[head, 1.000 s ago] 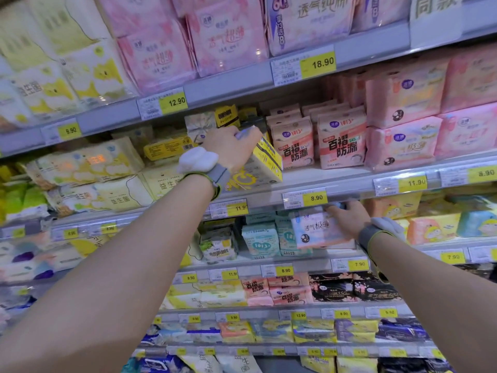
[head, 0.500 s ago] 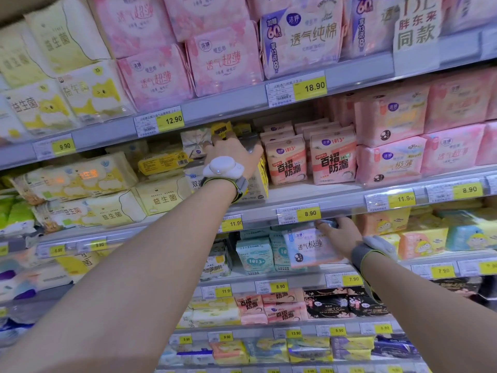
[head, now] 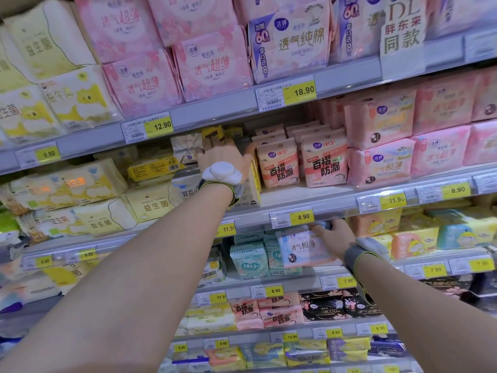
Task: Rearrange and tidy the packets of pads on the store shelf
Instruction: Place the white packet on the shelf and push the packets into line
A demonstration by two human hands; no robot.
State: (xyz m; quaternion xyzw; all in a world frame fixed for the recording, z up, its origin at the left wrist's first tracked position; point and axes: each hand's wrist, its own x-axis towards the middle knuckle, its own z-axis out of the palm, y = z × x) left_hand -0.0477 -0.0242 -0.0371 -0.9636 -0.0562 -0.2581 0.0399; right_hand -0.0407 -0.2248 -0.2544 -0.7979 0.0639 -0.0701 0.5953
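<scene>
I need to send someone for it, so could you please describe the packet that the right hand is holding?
Find the yellow 8.90 price tag on the shelf edge mid-frame. Just below it, the right hand grips a tilted packet. Unlike the mint-green packs to its left, it is pale pink and blue with a dark round mark.

We see a store shelf unit with several grey boards (head: 220, 114), each with yellow price tags (head: 303, 90) on its front edge. On the top board stand pink packets (head: 212, 65) and cream-yellow packets (head: 78, 98). On the middle board (head: 301, 196) stand upright orange-white packets (head: 324, 161), with pink packets (head: 379, 161) stacked beside them and cream packets (head: 150, 203) lying at the left. The lower boards carry mint-green packets (head: 248, 261), orange and blue packets (head: 414, 244), and black packets (head: 321, 308).
</scene>
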